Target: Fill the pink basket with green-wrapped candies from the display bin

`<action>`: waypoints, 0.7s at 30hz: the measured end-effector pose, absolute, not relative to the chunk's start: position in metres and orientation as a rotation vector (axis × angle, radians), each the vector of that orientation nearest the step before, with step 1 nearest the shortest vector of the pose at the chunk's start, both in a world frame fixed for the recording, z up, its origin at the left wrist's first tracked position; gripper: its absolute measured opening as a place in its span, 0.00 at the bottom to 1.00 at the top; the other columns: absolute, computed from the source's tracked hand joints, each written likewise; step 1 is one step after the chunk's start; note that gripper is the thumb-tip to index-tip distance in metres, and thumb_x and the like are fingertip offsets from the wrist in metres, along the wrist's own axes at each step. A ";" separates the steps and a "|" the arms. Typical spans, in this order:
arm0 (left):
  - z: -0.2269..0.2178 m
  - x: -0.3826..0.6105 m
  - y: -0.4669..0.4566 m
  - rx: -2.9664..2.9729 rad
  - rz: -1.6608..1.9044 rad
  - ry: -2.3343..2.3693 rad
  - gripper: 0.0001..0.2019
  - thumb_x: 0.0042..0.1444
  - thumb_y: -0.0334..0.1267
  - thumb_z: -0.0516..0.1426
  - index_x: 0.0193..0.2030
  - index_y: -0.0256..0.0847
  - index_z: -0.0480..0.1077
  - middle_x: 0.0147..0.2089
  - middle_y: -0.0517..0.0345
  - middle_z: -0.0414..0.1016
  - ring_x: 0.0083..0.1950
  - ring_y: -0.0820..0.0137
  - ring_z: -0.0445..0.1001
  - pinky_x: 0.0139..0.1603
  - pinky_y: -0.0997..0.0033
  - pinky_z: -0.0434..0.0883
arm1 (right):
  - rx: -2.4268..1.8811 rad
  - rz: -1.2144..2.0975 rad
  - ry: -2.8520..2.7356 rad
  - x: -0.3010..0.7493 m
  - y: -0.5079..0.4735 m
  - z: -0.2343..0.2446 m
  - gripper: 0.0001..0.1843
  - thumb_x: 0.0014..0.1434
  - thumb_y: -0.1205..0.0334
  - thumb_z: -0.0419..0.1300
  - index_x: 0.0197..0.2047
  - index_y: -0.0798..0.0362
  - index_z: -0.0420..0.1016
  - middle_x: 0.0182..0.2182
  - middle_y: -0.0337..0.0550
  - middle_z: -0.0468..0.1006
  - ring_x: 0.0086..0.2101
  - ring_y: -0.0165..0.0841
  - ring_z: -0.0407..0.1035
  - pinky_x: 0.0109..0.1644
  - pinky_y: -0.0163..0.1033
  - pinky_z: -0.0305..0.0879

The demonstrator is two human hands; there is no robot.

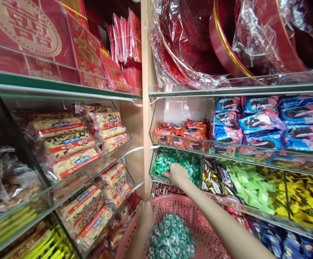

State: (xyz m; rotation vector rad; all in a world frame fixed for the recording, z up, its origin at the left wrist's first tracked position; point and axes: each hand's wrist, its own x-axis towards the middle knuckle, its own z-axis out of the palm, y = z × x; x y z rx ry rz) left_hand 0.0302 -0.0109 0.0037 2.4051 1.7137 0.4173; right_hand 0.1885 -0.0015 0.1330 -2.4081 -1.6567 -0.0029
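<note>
My right hand reaches forward into a clear shelf bin of green wrapped candies, fingers curled down among them. What the fingers hold is hidden. My left hand grips the far left rim of a pink plastic basket held low in front of me. A heap of the same green and white wrapped candies lies inside the basket.
Glass-fronted shelves surround me. Blue and red cookie packs sit above the candy bin, with gold, green and yellow sweets to its right. Nougat bars in clear wrap fill the left shelves. Red boxes and cellophane-wrapped trays stand on top.
</note>
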 end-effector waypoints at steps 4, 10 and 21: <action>0.007 0.031 -0.012 2.414 0.399 1.710 0.19 0.58 0.43 0.48 0.53 0.41 0.69 0.48 0.49 0.75 0.50 0.60 0.71 0.47 0.66 0.64 | -2.421 0.022 -1.635 0.188 -0.003 0.131 0.22 0.55 0.48 0.58 0.44 0.57 0.75 0.44 0.58 0.76 0.44 0.42 0.72 0.41 0.39 0.64; 0.004 0.030 -0.011 2.425 0.374 1.723 0.19 0.59 0.43 0.48 0.54 0.42 0.68 0.50 0.49 0.74 0.51 0.62 0.70 0.48 0.68 0.63 | -2.348 -0.029 -1.614 0.195 -0.004 0.121 0.15 0.57 0.56 0.54 0.40 0.56 0.75 0.40 0.55 0.78 0.41 0.40 0.73 0.37 0.37 0.62; 0.001 0.032 -0.013 2.440 0.332 1.753 0.20 0.61 0.45 0.46 0.55 0.41 0.68 0.48 0.47 0.74 0.50 0.62 0.71 0.46 0.68 0.63 | -1.647 -0.146 -1.910 0.174 -0.064 0.117 0.14 0.65 0.57 0.46 0.36 0.52 0.70 0.26 0.39 0.76 0.27 0.29 0.69 0.32 0.31 0.55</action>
